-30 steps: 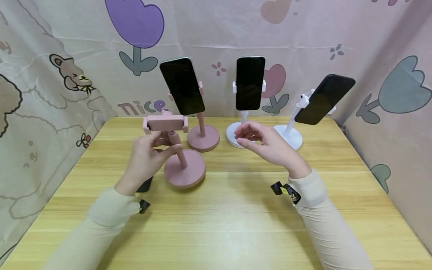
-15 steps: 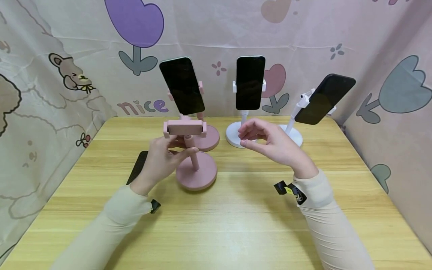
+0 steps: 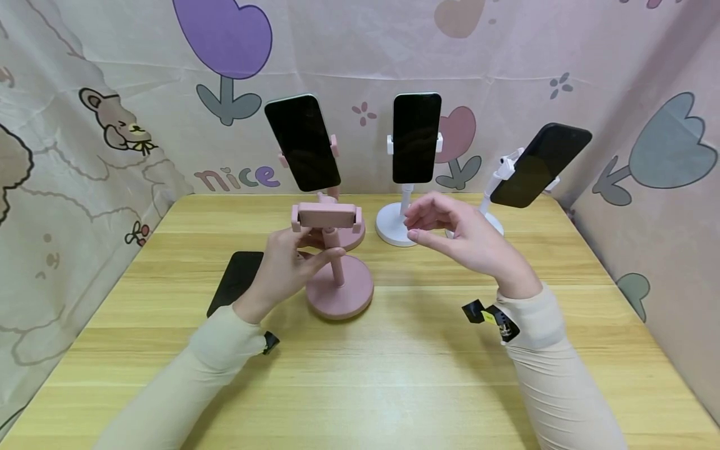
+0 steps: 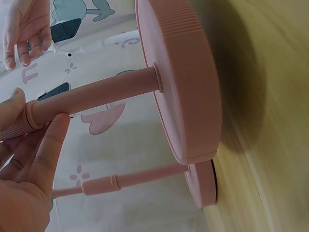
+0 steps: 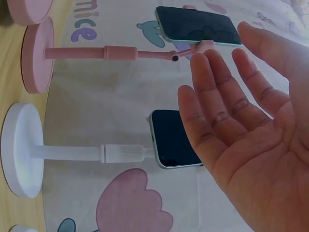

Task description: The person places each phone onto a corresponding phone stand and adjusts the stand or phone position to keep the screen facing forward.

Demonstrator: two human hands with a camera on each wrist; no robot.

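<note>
My left hand (image 3: 285, 265) grips the pole of a pink phone stand (image 3: 340, 292), thumb on one side and fingers on the other. The holder (image 3: 326, 216) at its top carries no phone. In the left wrist view the round base (image 4: 193, 92) hangs close over the wood, its shadow beside it. My right hand (image 3: 462, 237) hovers to the right, fingers loosely bent around nothing; its palm (image 5: 260, 154) shows bare in the right wrist view. Behind the gripped stand is a second pink stand (image 5: 79, 53), bearing a tilted phone (image 3: 304, 144).
At the back, one white stand (image 3: 390, 226) holds an upright phone (image 3: 417, 137); another white stand (image 3: 495, 184), further right, holds a slanted phone (image 3: 542, 165). A dark phone (image 3: 233, 281) lies flat on the table (image 3: 360, 387) beside my left wrist. A patterned cloth (image 3: 349, 37) hangs behind.
My left hand has carried the pink stand to the right, uncovering the phone lying on the table. My right hand has drifted slightly right.
</note>
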